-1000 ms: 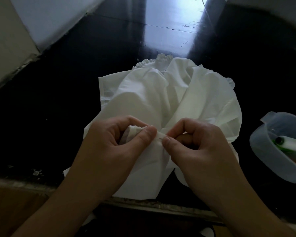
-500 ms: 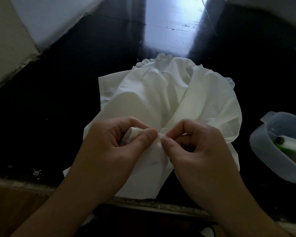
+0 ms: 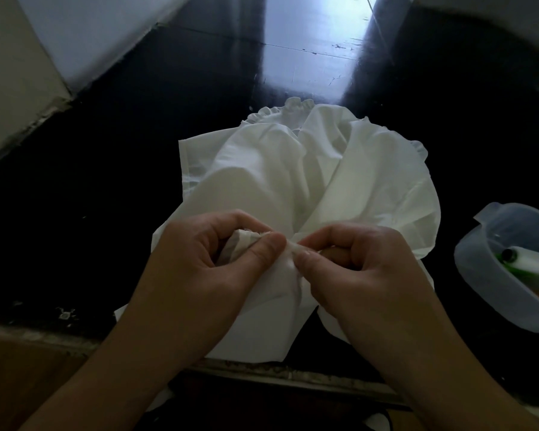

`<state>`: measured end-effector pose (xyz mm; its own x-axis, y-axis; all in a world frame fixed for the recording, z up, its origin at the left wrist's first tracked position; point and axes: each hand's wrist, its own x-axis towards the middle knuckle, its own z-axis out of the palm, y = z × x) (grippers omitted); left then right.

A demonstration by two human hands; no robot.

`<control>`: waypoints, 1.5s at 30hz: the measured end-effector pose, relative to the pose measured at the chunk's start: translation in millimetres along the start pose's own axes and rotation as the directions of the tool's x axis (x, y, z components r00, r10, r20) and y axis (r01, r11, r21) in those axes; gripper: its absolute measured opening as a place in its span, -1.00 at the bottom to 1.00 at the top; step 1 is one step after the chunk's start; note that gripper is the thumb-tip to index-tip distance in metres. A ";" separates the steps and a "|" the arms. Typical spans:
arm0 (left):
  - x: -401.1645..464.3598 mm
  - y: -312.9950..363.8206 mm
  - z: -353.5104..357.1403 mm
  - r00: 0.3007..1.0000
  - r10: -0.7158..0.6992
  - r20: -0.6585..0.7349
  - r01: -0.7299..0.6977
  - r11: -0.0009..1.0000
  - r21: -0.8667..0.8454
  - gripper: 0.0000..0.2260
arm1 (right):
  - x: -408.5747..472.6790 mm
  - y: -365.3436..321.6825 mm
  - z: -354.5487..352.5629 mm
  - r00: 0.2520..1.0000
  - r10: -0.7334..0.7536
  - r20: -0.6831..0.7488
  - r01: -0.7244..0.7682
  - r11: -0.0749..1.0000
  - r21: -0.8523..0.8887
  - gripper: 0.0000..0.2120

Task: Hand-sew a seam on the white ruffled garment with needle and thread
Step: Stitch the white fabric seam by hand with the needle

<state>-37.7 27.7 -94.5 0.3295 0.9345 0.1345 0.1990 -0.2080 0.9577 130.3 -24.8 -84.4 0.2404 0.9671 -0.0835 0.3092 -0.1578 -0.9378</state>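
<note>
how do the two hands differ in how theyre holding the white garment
The left hand wraps a bunched fold of the white garment, thumb pressed on top; the right hand only pinches a small bit between thumb and fingertip. The left's fingers curl around cloth; the right's curl into its palm. Both grip the same near edge, almost touching.

Glossy black table (image 3: 112,194): white ruffled garment (image 3: 308,181), translucent tub (image 3: 492,293) at right.

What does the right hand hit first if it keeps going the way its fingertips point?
The right hand points leftward, so likely the pinched fold of the white garment, then the left hand thumb right behind it. Depth is unclear.
</note>
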 end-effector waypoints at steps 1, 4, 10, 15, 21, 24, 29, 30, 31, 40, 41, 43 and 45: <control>-0.1 0.2 0.4 1.000 -0.008 0.000 0.008 1.000 -0.007 -0.84 | 0.4 0.9 0.1 1.000 -0.002 0.000 0.002 1.000 0.018 -0.84; -0.1 0.4 1.2 1.000 -0.022 -0.022 0.022 1.000 -0.011 -0.82 | 1.6 5.6 1.1 1.000 0.001 -0.017 0.000 0.996 0.087 -0.82; -0.2 -1.3 0.9 0.996 -0.066 -0.057 0.064 0.997 -0.037 -0.82 | 2.4 8.1 0.7 0.999 0.032 0.033 -0.039 0.966 0.255 -0.82; -0.6 -2.6 -0.3 0.995 -0.097 -0.035 0.095 0.994 -0.058 -0.76 | 4.6 5.9 -2.9 0.994 0.037 0.101 -0.072 0.924 0.376 -0.85; -0.8 -3.9 -0.8 0.993 -0.119 -0.021 0.117 0.991 -0.067 -0.71 | 9.3 8.5 -7.1 0.983 -0.011 0.186 -0.071 0.901 0.429 -0.83; -0.9 -4.2 -0.5 0.991 -0.136 -0.017 0.134 0.988 -0.080 -0.75 | 9.8 11.1 -8.4 0.977 -0.043 0.210 -0.052 0.903 0.426 -0.83; 0.2 -6.7 0.2 0.985 -0.171 0.006 0.171 0.978 -0.118 -0.74 | 10.0 13.7 -7.3 0.975 -0.064 0.214 -0.036 0.900 0.434 -0.85; 0.5 -7.8 0.3 0.984 -0.178 0.015 0.178 0.976 -0.126 -0.75 | 9.9 14.2 -6.5 0.975 -0.068 0.212 -0.034 0.895 0.445 -0.85; 0.6 -8.6 0.2 0.983 -0.184 0.027 0.186 0.973 -0.136 -0.76 | 9.7 14.6 -5.7 0.975 -0.073 0.211 -0.031 0.890 0.455 -0.86; -1.2 -13.9 5.9 0.966 -0.235 0.109 0.255 0.932 -0.256 -0.75 | 8.4 15.4 2.4 0.976 -0.086 0.202 -0.036 0.843 0.537 -0.84; -1.4 -13.7 6.2 0.965 -0.237 0.114 0.260 0.928 -0.268 -0.74 | 8.2 15.1 3.3 0.977 -0.082 0.196 -0.039 0.838 0.544 -0.84; -1.4 -14.3 7.0 0.966 -0.229 0.121 0.254 0.929 -0.270 -0.72 | 7.9 14.2 4.9 0.980 -0.065 0.187 -0.053 0.825 0.562 -0.81; -0.9 -14.6 7.8 0.966 -0.230 0.121 0.255 0.928 -0.273 -0.71 | 6.9 12.0 6.8 0.982 -0.048 0.180 -0.062 0.826 0.560 -0.81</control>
<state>-33.7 27.6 -110.5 0.3843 0.9152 -0.1209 0.0170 0.1240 0.9921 129.4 -18.6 -98.5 0.0558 0.9937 -0.0972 -0.2742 -0.0784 -0.9585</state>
